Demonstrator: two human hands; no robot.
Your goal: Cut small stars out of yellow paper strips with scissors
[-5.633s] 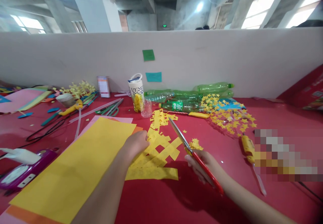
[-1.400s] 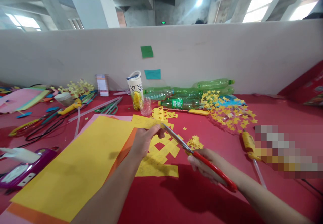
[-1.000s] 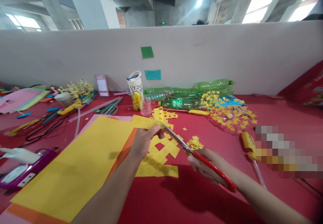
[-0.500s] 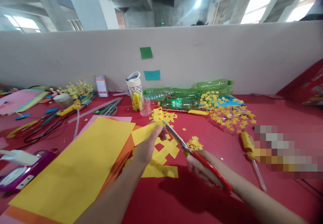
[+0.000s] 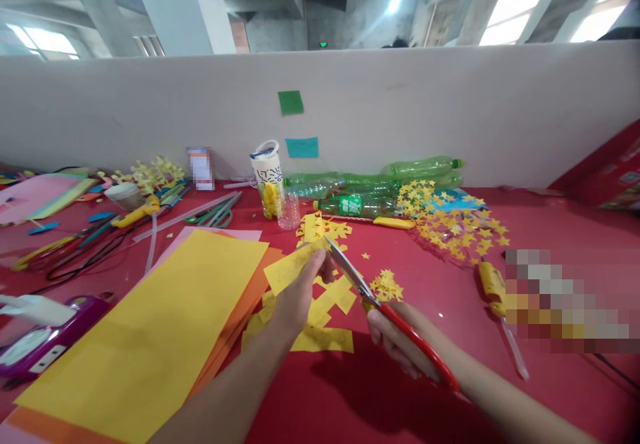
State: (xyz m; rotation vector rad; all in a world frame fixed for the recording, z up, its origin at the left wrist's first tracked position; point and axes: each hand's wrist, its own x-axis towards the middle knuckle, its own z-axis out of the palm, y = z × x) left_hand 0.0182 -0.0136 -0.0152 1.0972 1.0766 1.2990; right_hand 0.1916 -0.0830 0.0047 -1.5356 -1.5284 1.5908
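Note:
My left hand (image 5: 304, 291) pinches a strip of yellow paper (image 5: 287, 265) with faint lines drawn on it. Red-handled scissors (image 5: 365, 291) are gripped in my right hand (image 5: 400, 337), their blade tips at the strip's right end, just by my left fingertips. Whether the blades are cutting into the paper cannot be made out. Below my hands lie yellow paper pieces (image 5: 330, 341), and a small heap of cut yellow stars (image 5: 387, 286) sits beyond my right hand. Left of my left arm is a large yellow sheet (image 5: 150, 331) on top of orange and pink ones.
Green plastic bottles (image 5: 370, 204) lie along the white partition (image 5: 200, 104), near a patterned cup (image 5: 267, 171). A wide spread of yellow stars (image 5: 455, 224) and a yellow glue gun (image 5: 493, 287) are at right. At left are a purple power strip (image 5: 60, 334) and green-handled scissors (image 5: 220, 211).
The yellow strip has turned slightly and shifted a little to the right with my left hand. The scissors remain at its end, almost unmoved. The view has shifted slightly.

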